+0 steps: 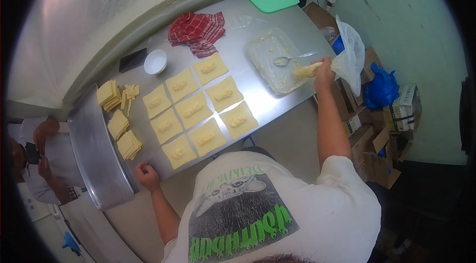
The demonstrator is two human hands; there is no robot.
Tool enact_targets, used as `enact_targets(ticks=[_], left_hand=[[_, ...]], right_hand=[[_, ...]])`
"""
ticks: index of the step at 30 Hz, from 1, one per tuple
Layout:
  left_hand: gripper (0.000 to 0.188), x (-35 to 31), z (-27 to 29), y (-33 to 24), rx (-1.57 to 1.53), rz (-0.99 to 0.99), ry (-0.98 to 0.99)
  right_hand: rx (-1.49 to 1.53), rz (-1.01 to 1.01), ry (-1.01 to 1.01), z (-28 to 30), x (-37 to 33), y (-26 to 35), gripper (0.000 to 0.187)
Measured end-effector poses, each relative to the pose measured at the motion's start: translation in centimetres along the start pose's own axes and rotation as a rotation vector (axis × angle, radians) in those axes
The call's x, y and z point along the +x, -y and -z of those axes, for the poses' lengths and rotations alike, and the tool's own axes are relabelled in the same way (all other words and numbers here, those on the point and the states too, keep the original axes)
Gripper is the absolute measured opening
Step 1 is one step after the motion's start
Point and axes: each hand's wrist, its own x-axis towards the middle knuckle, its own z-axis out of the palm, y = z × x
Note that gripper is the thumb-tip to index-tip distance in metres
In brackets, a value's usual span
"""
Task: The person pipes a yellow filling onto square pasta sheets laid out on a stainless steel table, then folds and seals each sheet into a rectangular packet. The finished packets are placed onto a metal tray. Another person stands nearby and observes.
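Right hand, head view: the right hand (pixel 325 73) has its fingers wrapped around a long translucent plastic bag (pixel 308 70) of pale yellow filling, its slack clear end spreading loose behind the wrist.
Bag's place: the filled end hangs over the right side of a shallow rectangular clear plastic tray (pixel 263 55), smeared with filling, where a metal spoon (pixel 281 61) lies.
Left hand: the left hand (pixel 147 175) sits at the near edge of the shiny steel desk (pixel 238 59), fingers loosely curled; nothing shows in them, though I cannot tell how tightly they close.
Pastry squares: nine flat, pale yellow dough squares (pixel 194 109) lie in a three-by-three block, each bearing a mound of filling.
Stacks: three piles of bare dough squares (pixel 118 124) stand leftward, above the left hand.
Risks: squeezing too hard could burst the bag or spill filling; the loose end, if untwisted, might let it back out. A careless left forearm could drag the nearest squares off the edge.
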Motion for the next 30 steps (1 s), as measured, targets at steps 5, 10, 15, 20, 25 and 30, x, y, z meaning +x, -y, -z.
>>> enact_targets(ticks=[5,10,15,20,25,30], left_hand=[[0.015,-0.3,0.4,0.0,-0.010,0.016,-0.039],[0.015,-0.1,-0.2,-0.8,0.080,0.023,-0.070],[0.017,-1.3,-0.3,1.0,0.107,0.000,-0.139],[0.020,0.0,0.0,0.4,0.138,-0.079,-0.092],[0.022,-0.6,-0.1,-1.4,-0.150,-0.010,-0.009],[0.032,0.0,-0.1,-7.2,-0.087,-0.188,0.259]], right_hand=[[-0.068,0.126,0.052,3.0,-0.7,-4.0,0.035],[0.203,0.054,0.345,5.2,-1.4,-5.2,0.063],[-0.154,0.117,0.234,7.1,-3.4,-8.5,0.066],[-0.363,0.394,0.002,9.2,-17.1,-11.3,0.052],[-0.382,0.700,0.844,-0.3,-28.8,-2.2,0.023],[-0.423,0.939,1.233,-12.2,-34.9,-1.1,0.028]])
